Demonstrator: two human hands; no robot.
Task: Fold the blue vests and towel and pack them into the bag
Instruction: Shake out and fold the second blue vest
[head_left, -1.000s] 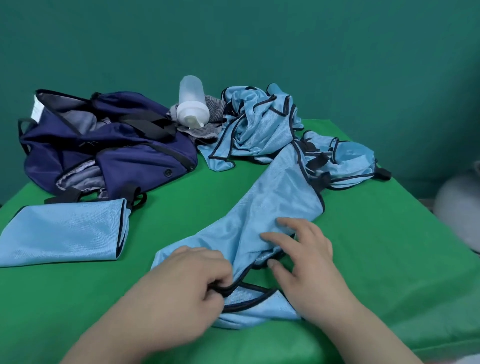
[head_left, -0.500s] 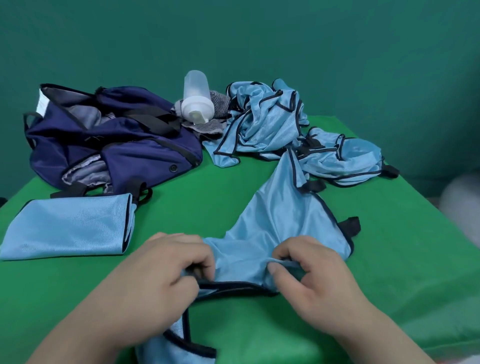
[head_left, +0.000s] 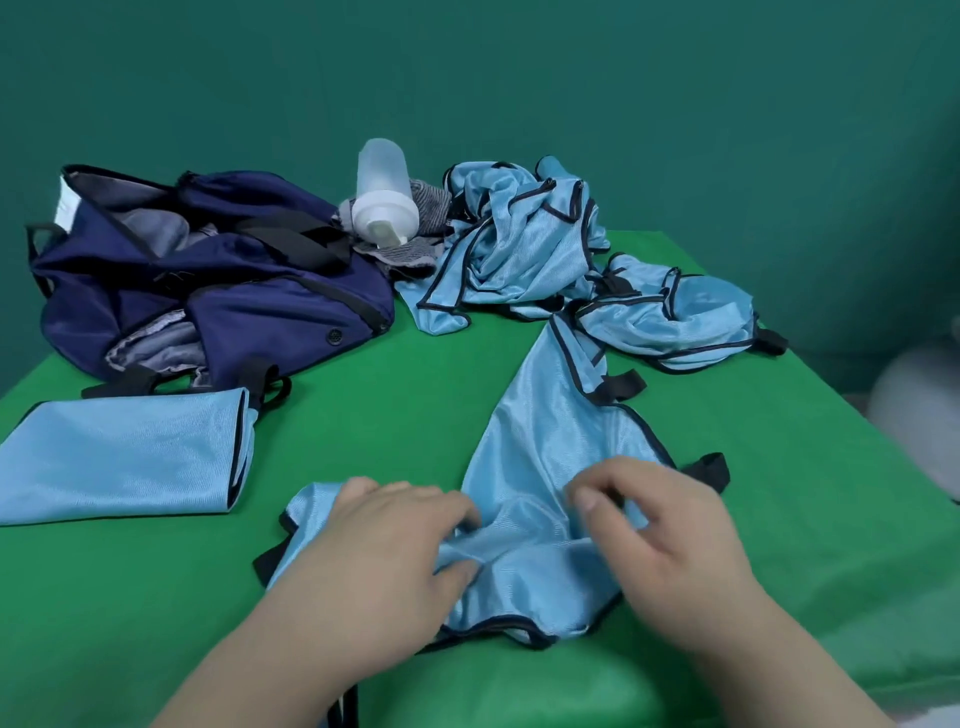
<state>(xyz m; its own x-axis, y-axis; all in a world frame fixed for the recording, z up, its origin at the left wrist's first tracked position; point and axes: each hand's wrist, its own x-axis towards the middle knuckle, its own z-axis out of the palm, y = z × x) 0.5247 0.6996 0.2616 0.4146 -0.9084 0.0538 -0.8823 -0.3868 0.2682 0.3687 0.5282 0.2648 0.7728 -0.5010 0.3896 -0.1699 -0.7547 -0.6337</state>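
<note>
A light blue vest (head_left: 540, 467) with dark trim lies crumpled on the green table (head_left: 363, 426) in front of me. My left hand (head_left: 384, 551) pinches a fold of its fabric at the near left. My right hand (head_left: 660, 535) grips the fabric at the near right with curled fingers. A folded blue vest (head_left: 119, 457) lies flat at the left. Two more crumpled blue vests (head_left: 524, 244) (head_left: 675, 317) sit at the back. The open navy bag (head_left: 202, 280) lies at the back left.
A translucent bottle (head_left: 382, 192) with a white cap lies on a grey striped cloth (head_left: 421, 228) between the bag and the vests. The table's right edge drops off near a pale rounded object (head_left: 919, 410).
Both hands have pulled the vest toward me and spread it. Its left corner now lies out on the table, and my hands sit wider apart on the fabric.
</note>
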